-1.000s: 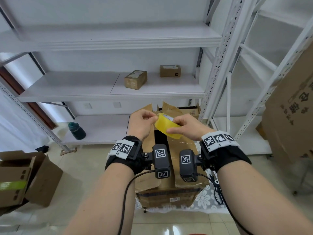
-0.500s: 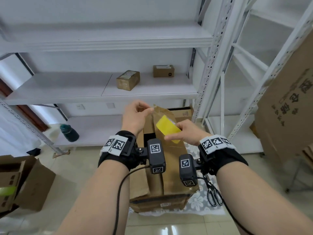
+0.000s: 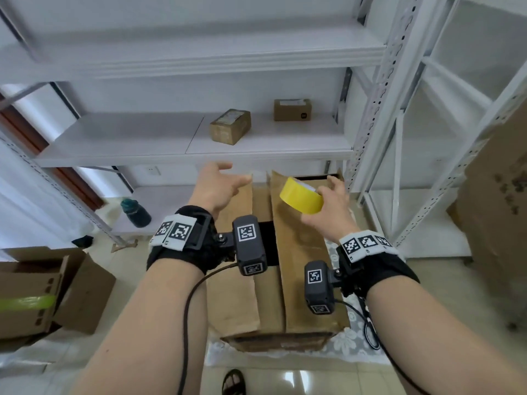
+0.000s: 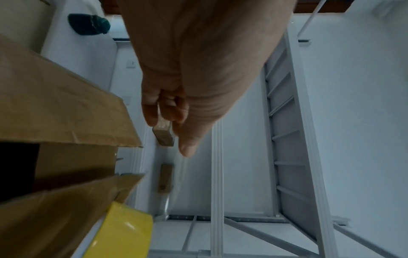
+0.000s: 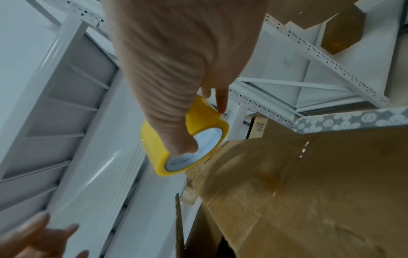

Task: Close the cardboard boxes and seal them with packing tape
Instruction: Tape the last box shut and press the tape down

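Observation:
A large cardboard box (image 3: 305, 269) stands on a patterned mat, its two long top flaps folded down with a dark gap (image 3: 268, 240) between them. My right hand (image 3: 328, 195) grips a yellow tape roll (image 3: 301, 199) over the far end of the right flap. In the right wrist view the thumb sits in the core of the tape roll (image 5: 176, 139), just above the flap (image 5: 309, 192). My left hand (image 3: 228, 178) hovers over the left flap's far end, fingers spread and holding nothing. The left wrist view shows the left hand (image 4: 174, 111) beside that flap (image 4: 55, 104).
White metal shelving (image 3: 256, 146) stands behind the box, with two small boxes (image 3: 230, 126) (image 3: 292, 109) on it. A teal bottle (image 3: 135, 212) lies on the low shelf. An open carton (image 3: 34, 292) sits on the floor at left, big cardboard (image 3: 499, 209) at right, scissors (image 3: 370, 329) on the mat.
Both hands were together on the tape roll; now the left hand has let go and opened, moving left. The right hand has carried the roll right and down toward the box's far end.

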`<state>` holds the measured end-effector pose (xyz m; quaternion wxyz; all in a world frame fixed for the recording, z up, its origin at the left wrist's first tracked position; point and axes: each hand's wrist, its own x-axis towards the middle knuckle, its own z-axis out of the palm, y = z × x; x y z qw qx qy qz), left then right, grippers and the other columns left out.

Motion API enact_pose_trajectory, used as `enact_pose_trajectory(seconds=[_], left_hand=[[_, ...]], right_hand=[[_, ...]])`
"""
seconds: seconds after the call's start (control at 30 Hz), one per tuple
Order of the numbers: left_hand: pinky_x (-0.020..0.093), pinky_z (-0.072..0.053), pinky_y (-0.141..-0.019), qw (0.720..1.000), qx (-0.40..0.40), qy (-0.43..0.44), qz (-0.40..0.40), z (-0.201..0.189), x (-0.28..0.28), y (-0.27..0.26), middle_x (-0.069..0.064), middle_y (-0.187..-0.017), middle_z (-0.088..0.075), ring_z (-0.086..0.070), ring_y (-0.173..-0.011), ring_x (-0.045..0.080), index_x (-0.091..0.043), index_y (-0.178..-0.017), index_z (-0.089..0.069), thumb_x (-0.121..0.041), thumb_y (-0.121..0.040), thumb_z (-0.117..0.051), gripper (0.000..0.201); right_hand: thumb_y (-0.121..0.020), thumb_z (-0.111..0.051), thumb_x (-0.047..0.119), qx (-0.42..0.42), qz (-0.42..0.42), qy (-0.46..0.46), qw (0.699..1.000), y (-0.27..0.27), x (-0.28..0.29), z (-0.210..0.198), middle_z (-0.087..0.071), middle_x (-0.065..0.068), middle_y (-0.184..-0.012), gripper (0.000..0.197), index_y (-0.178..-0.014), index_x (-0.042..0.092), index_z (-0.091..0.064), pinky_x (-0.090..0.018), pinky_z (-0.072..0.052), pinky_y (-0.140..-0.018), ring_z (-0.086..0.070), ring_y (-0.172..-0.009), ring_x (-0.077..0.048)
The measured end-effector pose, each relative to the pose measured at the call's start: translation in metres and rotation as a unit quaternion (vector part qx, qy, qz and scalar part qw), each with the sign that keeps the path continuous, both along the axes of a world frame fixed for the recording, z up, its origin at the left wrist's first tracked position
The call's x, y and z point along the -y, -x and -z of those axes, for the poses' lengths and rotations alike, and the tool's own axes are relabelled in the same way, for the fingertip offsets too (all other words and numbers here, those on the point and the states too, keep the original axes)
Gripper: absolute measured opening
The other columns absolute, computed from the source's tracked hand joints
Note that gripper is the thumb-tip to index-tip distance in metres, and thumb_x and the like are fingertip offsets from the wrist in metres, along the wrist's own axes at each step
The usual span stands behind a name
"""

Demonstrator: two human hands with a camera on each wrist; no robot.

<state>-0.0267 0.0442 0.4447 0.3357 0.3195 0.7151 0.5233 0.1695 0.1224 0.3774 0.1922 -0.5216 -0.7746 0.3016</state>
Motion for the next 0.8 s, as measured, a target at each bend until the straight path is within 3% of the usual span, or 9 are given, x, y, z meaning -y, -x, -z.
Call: enact_pose_trajectory(seconds=[0.1,0.17,0.27,0.33,0.43,0.5,0.6,0.7,0.8], left_hand=[[0.035,-0.048,-0.098,0.999,-0.031,0.028,0.004,0.002,-0.001,0.01,0.005,-0.108,-0.067,-0.06,-0.103,0.018,-0.01,-0.105,-0.07,-0.012,-0.088,-0.067,0.017],[0.029,-0.046,-0.093,1.0,-0.016,0.021,-0.017,0.004,-0.001,0.015,0.003,-0.105,-0.069,-0.059,-0.103,0.015,-0.012,-0.098,-0.072,-0.014,-0.087,-0.068,0.012],[0.021,-0.04,-0.089,0.997,0.063,0.026,-0.039,0.01,0.001,0.024,0.0,-0.111,-0.063,-0.049,-0.103,0.01,-0.011,-0.112,-0.069,-0.018,-0.089,-0.067,0.024],[0.017,-0.047,-0.081,0.989,0.137,0.038,-0.031,0.015,0.007,0.028,0.0,-0.114,-0.06,-0.049,-0.106,0.014,-0.012,-0.122,-0.064,-0.02,-0.09,-0.065,0.033],[0.029,-0.052,-0.07,0.974,0.22,0.059,-0.014,0.032,0.017,0.032,0.012,-0.125,-0.062,-0.06,-0.104,0.027,-0.01,-0.128,-0.059,-0.022,-0.091,-0.065,0.04],[0.028,-0.055,-0.059,0.966,0.252,0.059,-0.014,0.045,0.014,0.033,0.017,-0.124,-0.062,-0.064,-0.093,0.029,-0.009,-0.13,-0.058,-0.021,-0.09,-0.065,0.041],[0.024,-0.054,-0.056,0.967,0.251,0.042,-0.021,0.056,0.005,0.031,0.015,-0.124,-0.062,-0.064,-0.082,0.021,-0.006,-0.128,-0.058,-0.019,-0.091,-0.064,0.04],[0.015,-0.049,-0.045,0.976,0.213,0.052,-0.013,0.066,-0.008,0.032,0.009,-0.111,-0.061,-0.059,-0.075,0.012,-0.007,-0.126,-0.059,-0.018,-0.092,-0.062,0.035],[0.02,-0.053,-0.065,0.98,0.189,0.059,-0.021,0.081,-0.017,0.032,0.011,-0.112,-0.064,-0.061,-0.083,0.017,-0.009,-0.117,-0.065,-0.016,-0.089,-0.066,0.028]], right_hand=[[-0.073,-0.071,0.014,0.022,0.013,0.014,1.0,0.013,0.003,-0.001,-0.01,-0.008,-0.155,0.042,-0.109,0.011,-0.048,-0.03,-0.031,-0.1,-0.025,-0.139,-0.026],[-0.076,-0.068,0.01,0.038,0.024,0.009,0.999,0.022,0.005,-0.002,-0.026,-0.012,-0.146,0.045,-0.116,0.007,-0.046,-0.024,-0.03,-0.081,-0.041,-0.126,-0.026],[-0.077,-0.066,0.01,0.016,0.016,0.021,1.0,0.032,0.006,0.001,-0.047,-0.014,-0.119,0.042,-0.113,0.006,-0.045,-0.025,-0.03,-0.074,-0.049,-0.103,-0.028],[-0.078,-0.065,0.014,-0.017,0.013,0.04,0.999,0.037,0.008,0.003,-0.05,-0.012,-0.109,0.041,-0.113,0.008,-0.043,-0.029,-0.033,-0.073,-0.048,-0.096,-0.026],[-0.08,-0.066,0.014,-0.061,-0.001,0.07,0.996,0.04,0.009,0.007,-0.048,-0.01,-0.102,0.039,-0.109,0.011,-0.04,-0.034,-0.037,-0.073,-0.049,-0.093,-0.026],[-0.079,-0.067,0.011,-0.081,-0.01,0.075,0.994,0.04,0.008,0.009,-0.047,-0.007,-0.094,0.037,-0.102,0.012,-0.038,-0.034,-0.038,-0.07,-0.048,-0.087,-0.024],[-0.078,-0.067,0.007,-0.129,-0.009,0.089,0.988,0.041,0.005,0.015,-0.042,-0.001,-0.078,0.034,-0.095,0.013,-0.038,-0.032,-0.036,-0.061,-0.045,-0.073,-0.022],[-0.078,-0.069,0.009,-0.185,0.008,0.126,0.975,0.042,0.0,0.027,-0.045,-0.008,-0.079,0.034,-0.086,0.02,-0.039,-0.032,-0.038,-0.058,-0.046,-0.071,-0.021],[-0.078,-0.075,0.017,-0.202,0.019,0.139,0.969,0.041,0.0,0.036,-0.05,-0.01,-0.084,0.036,-0.09,0.017,-0.041,-0.027,-0.04,-0.055,-0.049,-0.072,-0.02]])
